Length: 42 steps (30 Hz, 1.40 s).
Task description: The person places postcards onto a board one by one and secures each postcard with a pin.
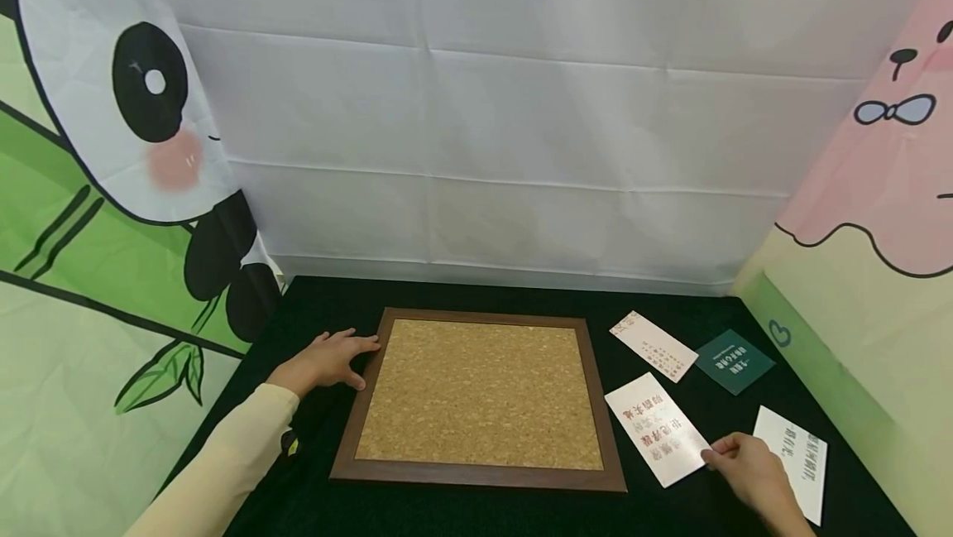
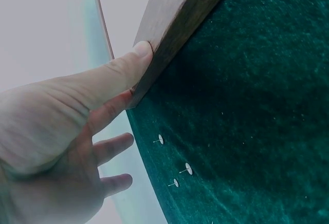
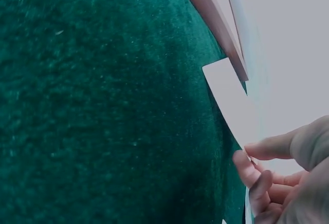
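Observation:
A cork board (image 1: 484, 392) in a brown wooden frame lies on the dark green cloth in front of me. My left hand (image 1: 332, 361) rests at its left side, fingers spread and fairly straight; in the left wrist view the thumb (image 2: 141, 49) touches the frame's edge (image 2: 172, 39). At the right, my right hand (image 1: 752, 471) pinches the lower right corner of a white card printed with characters (image 1: 655, 425). The right wrist view shows this card (image 3: 231, 98) between thumb and index finger, its far end by the board's corner (image 3: 218, 21).
Behind it lie a narrow white card (image 1: 653, 345) and a dark green card (image 1: 735, 361). Another white card (image 1: 797, 458) lies beside the right hand, partly covered by it. Near the left hand, a few thumbtacks (image 2: 188, 169) lie on the cloth (image 2: 257, 121). Fabric walls (image 1: 521, 123) stand around the table.

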### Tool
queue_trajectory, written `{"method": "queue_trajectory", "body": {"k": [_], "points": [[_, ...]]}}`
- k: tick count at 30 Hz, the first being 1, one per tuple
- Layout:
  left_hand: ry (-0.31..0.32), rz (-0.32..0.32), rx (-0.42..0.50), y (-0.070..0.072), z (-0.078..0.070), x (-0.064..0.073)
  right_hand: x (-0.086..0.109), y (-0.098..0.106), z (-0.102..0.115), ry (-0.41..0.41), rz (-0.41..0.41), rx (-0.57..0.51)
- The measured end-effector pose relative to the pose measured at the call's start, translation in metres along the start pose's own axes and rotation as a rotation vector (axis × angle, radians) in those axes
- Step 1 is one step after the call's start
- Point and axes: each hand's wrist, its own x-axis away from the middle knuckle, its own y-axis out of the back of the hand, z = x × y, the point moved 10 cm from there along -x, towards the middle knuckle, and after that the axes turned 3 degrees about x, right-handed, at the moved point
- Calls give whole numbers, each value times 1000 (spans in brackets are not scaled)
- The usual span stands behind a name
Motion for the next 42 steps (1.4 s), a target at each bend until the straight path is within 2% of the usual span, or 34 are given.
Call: {"method": "queue_trajectory", "body": {"k": [7,16,30,37,42], "points": [[-4,-2,-3,1,-1,1,0,8,-1,-23,-40,-85],[-10,-5,7,1,-2,2,-1,30,7,52,-145,-120],[9,16,4,2,-2,2,-15,62,19,124,-232,-139],[7,21,5,0,-1,2,-30,76,36,187,-298,-102],[5,22,7,-2,1,1,-39,77,59,269,-277,-122]]}}
